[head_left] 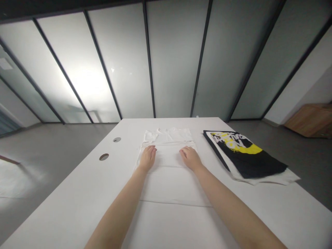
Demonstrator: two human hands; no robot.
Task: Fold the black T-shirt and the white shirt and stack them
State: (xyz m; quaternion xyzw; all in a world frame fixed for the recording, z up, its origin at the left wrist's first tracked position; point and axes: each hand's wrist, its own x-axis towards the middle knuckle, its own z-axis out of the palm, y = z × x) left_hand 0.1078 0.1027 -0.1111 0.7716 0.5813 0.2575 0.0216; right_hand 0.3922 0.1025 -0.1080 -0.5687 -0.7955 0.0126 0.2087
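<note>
A white T-shirt (171, 180) lies spread on the white table, its neck and sleeves at the far end and its hem toward me. A ridge of fabric runs across it just beyond my hands, and a fainter crease crosses between my wrists. At the shirt's left side, my left hand (147, 157) is closed on the cloth with its fingers curled inward. Opposite it, my right hand (191, 157) is closed on the right side in the same way. The fingertips of both hands are partly hidden, and the cloth between them lies flat.
A stack of folded shirts (261, 160), black with a yellow and white print on top, lies on the table (85, 200) at the right. Two round holes (104, 157) are cut near the left edge. Frosted glass panels (173, 69) stand behind, and a wooden cabinet (311, 119) at far right.
</note>
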